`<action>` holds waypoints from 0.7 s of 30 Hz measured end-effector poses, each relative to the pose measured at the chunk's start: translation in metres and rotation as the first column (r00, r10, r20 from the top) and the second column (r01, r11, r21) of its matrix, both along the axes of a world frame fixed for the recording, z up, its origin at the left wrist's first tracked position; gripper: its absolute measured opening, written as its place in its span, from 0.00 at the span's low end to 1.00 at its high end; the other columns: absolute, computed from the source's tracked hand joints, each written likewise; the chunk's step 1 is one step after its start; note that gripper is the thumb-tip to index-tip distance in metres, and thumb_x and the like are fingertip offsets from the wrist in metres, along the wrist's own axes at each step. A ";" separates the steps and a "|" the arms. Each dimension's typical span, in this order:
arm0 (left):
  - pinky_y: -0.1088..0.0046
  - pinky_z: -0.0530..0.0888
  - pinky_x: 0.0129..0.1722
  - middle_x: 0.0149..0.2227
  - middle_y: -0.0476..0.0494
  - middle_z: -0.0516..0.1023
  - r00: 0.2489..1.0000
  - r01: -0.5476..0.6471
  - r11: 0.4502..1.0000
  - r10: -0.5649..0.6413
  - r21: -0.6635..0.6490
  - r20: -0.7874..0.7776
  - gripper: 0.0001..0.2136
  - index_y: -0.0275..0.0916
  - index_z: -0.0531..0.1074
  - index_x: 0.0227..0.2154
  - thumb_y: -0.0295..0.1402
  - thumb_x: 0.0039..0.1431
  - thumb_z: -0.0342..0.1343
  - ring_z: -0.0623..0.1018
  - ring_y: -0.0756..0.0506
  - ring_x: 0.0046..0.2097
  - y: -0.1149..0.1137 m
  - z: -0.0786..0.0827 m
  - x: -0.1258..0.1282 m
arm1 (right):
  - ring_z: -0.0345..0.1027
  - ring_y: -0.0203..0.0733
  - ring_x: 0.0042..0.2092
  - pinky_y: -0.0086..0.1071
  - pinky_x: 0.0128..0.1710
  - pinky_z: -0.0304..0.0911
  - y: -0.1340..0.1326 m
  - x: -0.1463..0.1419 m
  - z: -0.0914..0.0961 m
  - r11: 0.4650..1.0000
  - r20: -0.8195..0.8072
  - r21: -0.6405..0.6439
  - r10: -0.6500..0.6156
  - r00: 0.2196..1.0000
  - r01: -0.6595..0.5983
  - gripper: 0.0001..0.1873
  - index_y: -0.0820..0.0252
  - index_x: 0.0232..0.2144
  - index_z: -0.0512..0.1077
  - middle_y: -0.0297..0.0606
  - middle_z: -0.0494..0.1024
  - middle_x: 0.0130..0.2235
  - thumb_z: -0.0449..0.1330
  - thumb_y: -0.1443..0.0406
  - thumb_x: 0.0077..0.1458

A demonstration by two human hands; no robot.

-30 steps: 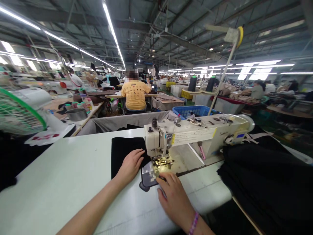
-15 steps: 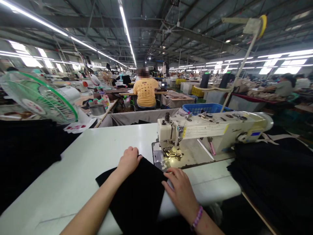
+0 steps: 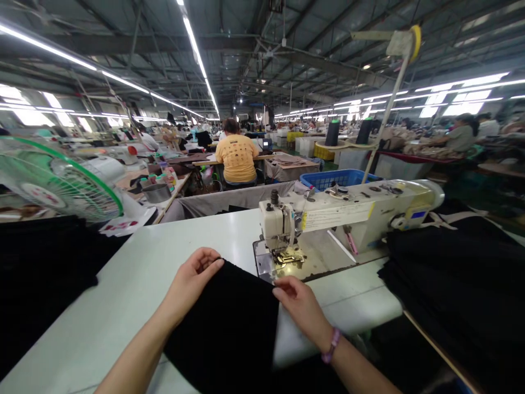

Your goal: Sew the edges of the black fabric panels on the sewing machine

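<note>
A piece of black fabric hangs between my two hands, its upper edge stretched over the pale tabletop. My left hand pinches the far left corner between thumb and fingers. At the right corner, my right hand grips the edge in the same way, a purple beaded bracelet on its wrist. Just beyond the cloth stands a sewing machine; its presser foot and gold-coloured guide are apart from the fabric. The lower part of the cloth drops over the table's front edge.
Black cloth is piled at the left and right. A green-rimmed fan stands at the left. On the machine bed lie a white stick and a pink-handled tool. Behind are a blue basket and a seated person.
My left hand has moved left and nearer, drawing its corner along, so the fabric's top edge is spread wider. My right fingers have closed on the right corner. The view has shifted slightly.
</note>
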State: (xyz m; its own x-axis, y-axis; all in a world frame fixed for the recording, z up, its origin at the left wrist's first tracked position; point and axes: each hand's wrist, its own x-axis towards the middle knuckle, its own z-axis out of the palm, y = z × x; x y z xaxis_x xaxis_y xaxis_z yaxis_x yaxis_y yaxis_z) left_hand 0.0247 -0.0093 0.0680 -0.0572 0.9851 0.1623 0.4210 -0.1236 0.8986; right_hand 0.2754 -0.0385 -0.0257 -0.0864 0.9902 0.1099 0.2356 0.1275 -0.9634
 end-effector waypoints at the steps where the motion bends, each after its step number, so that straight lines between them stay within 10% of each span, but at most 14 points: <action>1: 0.70 0.73 0.36 0.31 0.47 0.77 0.998 -0.020 0.999 0.022 -0.029 0.051 0.22 0.39 0.73 0.37 0.51 0.46 0.63 0.76 0.45 0.34 -0.004 0.004 -0.001 | 0.74 0.43 0.37 0.36 0.40 0.69 0.003 -0.001 0.001 1.000 -0.020 -0.012 0.015 1.000 -0.015 0.13 0.61 0.37 0.75 0.39 0.80 0.35 0.58 0.58 0.56; 6: 0.72 0.72 0.34 0.30 0.46 0.80 0.983 -0.033 0.966 0.077 -0.257 0.166 0.20 0.39 0.78 0.31 0.46 0.37 0.70 0.77 0.45 0.32 -0.009 0.015 -0.010 | 0.71 0.43 0.34 0.35 0.36 0.66 0.008 0.004 0.005 0.998 -0.065 -0.041 0.050 0.997 -0.052 0.15 0.60 0.30 0.71 0.37 0.77 0.30 0.58 0.54 0.54; 15: 0.75 0.63 0.23 0.24 0.48 0.75 0.982 -0.111 0.953 0.149 -0.280 0.116 0.19 0.36 0.77 0.28 0.47 0.37 0.68 0.66 0.52 0.22 0.010 -0.007 -0.029 | 0.68 0.41 0.29 0.33 0.31 0.61 0.006 0.008 0.007 0.997 -0.030 -0.065 0.028 0.999 -0.030 0.14 0.59 0.26 0.70 0.34 0.73 0.24 0.58 0.55 0.54; 21: 0.58 0.74 0.44 0.38 0.38 0.80 0.972 -0.208 0.976 0.200 -0.061 -0.121 0.21 0.38 0.77 0.35 0.49 0.43 0.59 0.78 0.36 0.41 0.008 -0.016 -0.016 | 0.67 0.39 0.20 0.30 0.22 0.61 0.019 -0.012 -0.021 0.960 -0.171 -0.250 0.086 0.982 -0.127 0.23 0.59 0.31 0.67 0.31 0.72 0.19 0.58 0.45 0.53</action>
